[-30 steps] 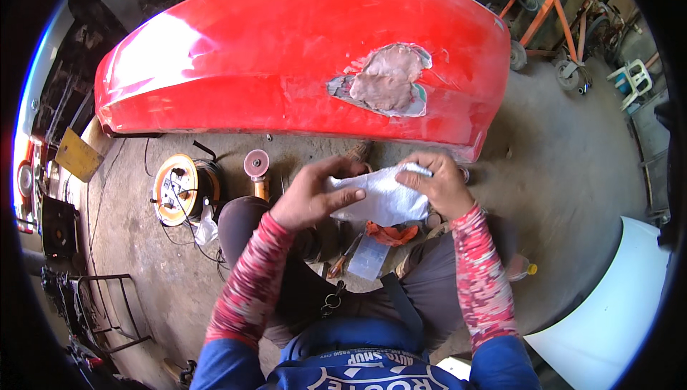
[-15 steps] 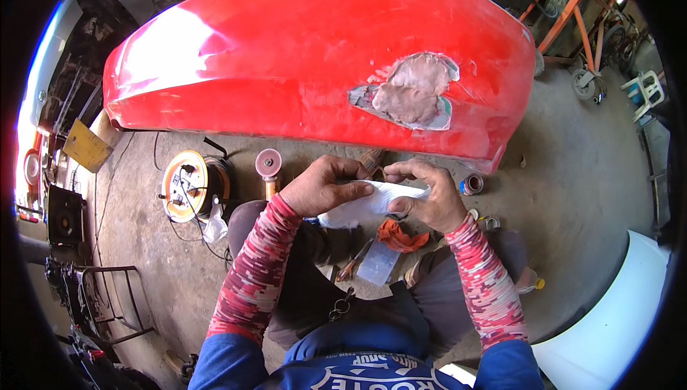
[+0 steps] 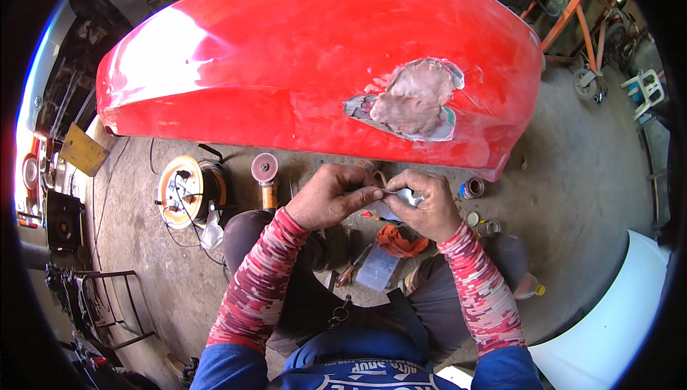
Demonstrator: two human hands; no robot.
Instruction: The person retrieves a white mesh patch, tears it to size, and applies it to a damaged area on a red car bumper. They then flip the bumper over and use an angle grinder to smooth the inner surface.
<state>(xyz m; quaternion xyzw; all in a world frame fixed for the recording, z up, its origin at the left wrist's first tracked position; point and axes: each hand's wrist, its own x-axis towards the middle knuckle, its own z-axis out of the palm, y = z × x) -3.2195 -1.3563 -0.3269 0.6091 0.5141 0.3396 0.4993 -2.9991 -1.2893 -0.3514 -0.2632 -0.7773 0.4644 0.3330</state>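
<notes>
Both hands meet over the space between my knees, just in front of a red car bumper (image 3: 286, 114). My left hand (image 3: 330, 195) pinches one end of a thin, folded white sheet (image 3: 406, 195) between thumb and fingers. On its other end, my right hand (image 3: 428, 205) closes with the thumb near the fold. Whether the sheet is plain paper or the back of sandpaper, I cannot tell. Much of it is hidden by the fingers. On the bumper's right part is a rough patch of greyish-pink filler (image 3: 415, 100) with bare, scuffed edges.
An orange cable reel (image 3: 182, 191) and an angle grinder (image 3: 265, 175) stand left of my knees. Below my hands lie an orange cloth (image 3: 402, 241) and a clear plastic box (image 3: 376, 267). An open can (image 3: 472, 187) stands at right. A white panel (image 3: 608, 318) lies lower right.
The white sheet, stretched wide between my hands before, is now bunched or folded smaller. My hands have come closer together. The view has shifted slightly.
</notes>
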